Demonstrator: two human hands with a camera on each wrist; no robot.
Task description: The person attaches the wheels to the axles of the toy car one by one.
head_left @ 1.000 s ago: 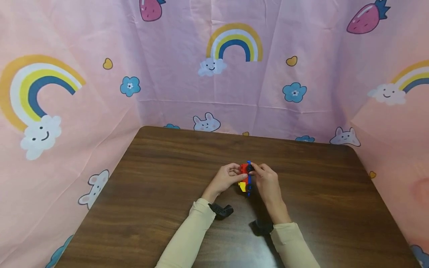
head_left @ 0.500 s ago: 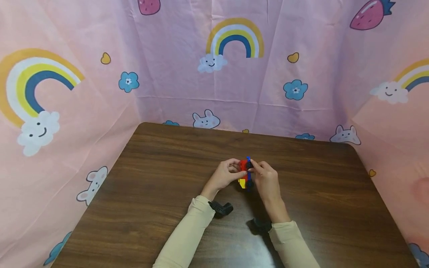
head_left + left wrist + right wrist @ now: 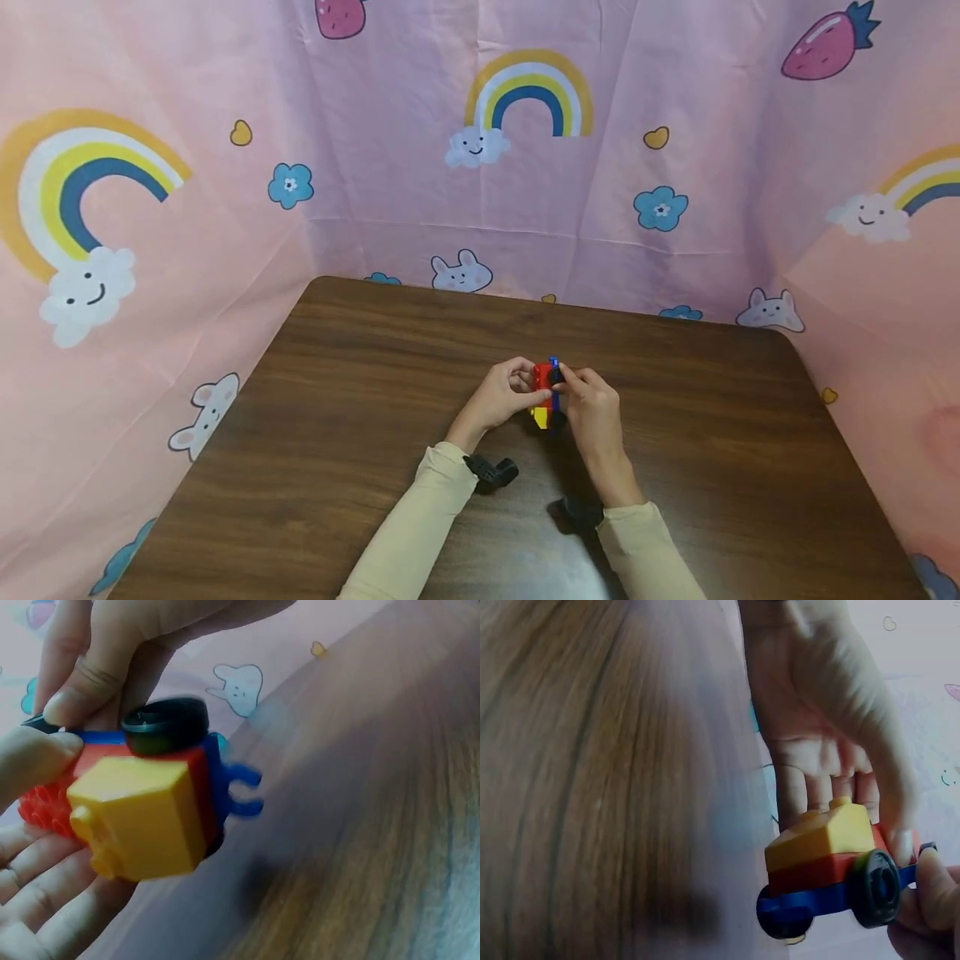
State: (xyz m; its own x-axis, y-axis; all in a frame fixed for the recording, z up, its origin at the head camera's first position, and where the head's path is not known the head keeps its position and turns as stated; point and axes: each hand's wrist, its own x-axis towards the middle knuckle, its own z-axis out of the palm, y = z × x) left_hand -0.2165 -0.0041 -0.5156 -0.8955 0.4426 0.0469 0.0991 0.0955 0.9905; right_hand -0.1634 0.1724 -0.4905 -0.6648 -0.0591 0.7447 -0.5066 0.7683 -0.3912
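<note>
A toy car built of blocks [image 3: 542,377] is held off the table between both hands. It has a blue base, red bricks, a yellow sloped brick [image 3: 135,817] at the near end, and black wheels [image 3: 875,889]. My left hand [image 3: 498,398] grips the red bricks, its thumb along one side and its fingers on the other. With thumb and fingertips, my right hand [image 3: 597,417] pinches the black wheel at the far end of the base; the fingers partly cover that wheel. A blue forked hitch [image 3: 241,791] juts from the near end in the left wrist view.
A brown wood-grain table [image 3: 360,375] lies under the hands. Pink cloth with rainbow prints [image 3: 390,167] hangs behind it and on both sides. Black wrist devices [image 3: 492,472] sit at the sleeve cuffs.
Both hands keep their hold on the toy car. The car has tilted slightly, so the near wheel shows more plainly. The head view has shifted a little.
</note>
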